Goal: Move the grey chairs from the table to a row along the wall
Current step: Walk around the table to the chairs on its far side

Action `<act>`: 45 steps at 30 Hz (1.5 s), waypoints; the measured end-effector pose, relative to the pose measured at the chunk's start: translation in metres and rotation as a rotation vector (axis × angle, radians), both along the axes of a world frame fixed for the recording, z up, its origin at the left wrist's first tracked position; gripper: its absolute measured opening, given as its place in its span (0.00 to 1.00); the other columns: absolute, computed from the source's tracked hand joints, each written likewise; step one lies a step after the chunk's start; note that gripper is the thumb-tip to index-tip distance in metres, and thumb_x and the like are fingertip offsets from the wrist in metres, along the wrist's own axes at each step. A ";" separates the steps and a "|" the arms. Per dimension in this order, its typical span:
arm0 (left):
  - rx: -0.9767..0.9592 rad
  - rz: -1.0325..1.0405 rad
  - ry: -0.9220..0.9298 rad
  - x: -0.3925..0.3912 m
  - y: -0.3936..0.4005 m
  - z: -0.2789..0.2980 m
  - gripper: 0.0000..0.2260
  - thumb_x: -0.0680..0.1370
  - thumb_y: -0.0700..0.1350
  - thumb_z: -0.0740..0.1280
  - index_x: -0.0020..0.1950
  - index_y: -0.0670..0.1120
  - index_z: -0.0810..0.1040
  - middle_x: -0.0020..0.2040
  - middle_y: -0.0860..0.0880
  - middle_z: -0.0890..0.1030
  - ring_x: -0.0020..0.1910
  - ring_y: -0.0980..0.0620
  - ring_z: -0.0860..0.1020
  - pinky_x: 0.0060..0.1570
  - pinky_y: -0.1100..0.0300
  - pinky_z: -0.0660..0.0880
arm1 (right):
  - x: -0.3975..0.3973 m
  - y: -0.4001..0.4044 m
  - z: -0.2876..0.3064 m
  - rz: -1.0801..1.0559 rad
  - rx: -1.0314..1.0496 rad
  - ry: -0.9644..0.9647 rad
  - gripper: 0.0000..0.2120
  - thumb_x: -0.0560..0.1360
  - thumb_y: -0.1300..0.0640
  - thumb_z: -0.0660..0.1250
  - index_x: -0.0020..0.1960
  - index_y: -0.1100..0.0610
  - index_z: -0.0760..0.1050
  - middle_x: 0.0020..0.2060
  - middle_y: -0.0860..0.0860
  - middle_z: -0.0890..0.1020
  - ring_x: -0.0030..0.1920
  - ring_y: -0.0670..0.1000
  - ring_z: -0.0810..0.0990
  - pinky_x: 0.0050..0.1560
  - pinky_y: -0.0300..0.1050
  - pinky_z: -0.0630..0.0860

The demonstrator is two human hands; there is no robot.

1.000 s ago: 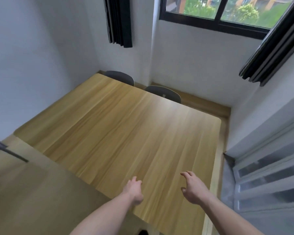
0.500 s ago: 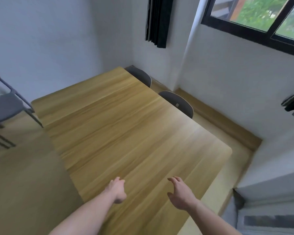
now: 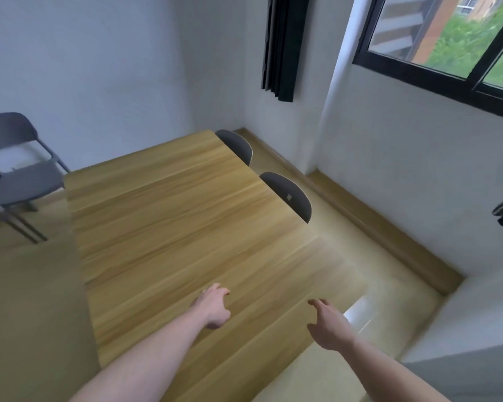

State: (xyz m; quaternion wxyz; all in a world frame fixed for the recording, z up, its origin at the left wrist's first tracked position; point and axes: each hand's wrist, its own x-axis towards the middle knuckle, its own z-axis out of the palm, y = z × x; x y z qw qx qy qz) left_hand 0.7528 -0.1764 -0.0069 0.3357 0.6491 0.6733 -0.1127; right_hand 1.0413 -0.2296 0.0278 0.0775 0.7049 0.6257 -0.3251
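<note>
Now 2 grey chairs (image 3: 288, 195) face the table (image 3: 172, 227), backs upright.

Both bare forearms reach forward from the bottom of the view. The left hand (image 3: 214, 306) is held palm down with fingers loosely curled, holding nothing. The right hand (image 3: 328, 324) has relaxed, slightly spread fingers and holds nothing.
</note>
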 end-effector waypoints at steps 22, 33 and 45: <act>-0.057 0.018 -0.034 0.149 0.170 -0.019 0.28 0.73 0.44 0.61 0.74 0.52 0.68 0.74 0.52 0.63 0.72 0.47 0.66 0.69 0.52 0.67 | 0.164 0.168 0.020 0.018 0.080 -0.038 0.29 0.77 0.54 0.65 0.76 0.53 0.61 0.75 0.52 0.63 0.69 0.53 0.71 0.68 0.44 0.68; -0.039 0.121 -0.065 0.240 0.231 -0.025 0.28 0.74 0.41 0.62 0.75 0.50 0.67 0.75 0.52 0.62 0.72 0.46 0.66 0.69 0.51 0.68 | 0.237 0.267 0.012 0.140 0.056 0.010 0.29 0.77 0.55 0.64 0.77 0.53 0.60 0.75 0.51 0.61 0.70 0.52 0.70 0.68 0.43 0.67; -0.057 0.233 0.028 0.366 0.264 -0.022 0.27 0.75 0.43 0.61 0.75 0.52 0.66 0.70 0.53 0.66 0.67 0.46 0.71 0.60 0.53 0.72 | 0.374 0.362 0.009 0.322 0.090 0.040 0.29 0.77 0.55 0.64 0.77 0.52 0.60 0.75 0.49 0.63 0.70 0.51 0.70 0.68 0.42 0.67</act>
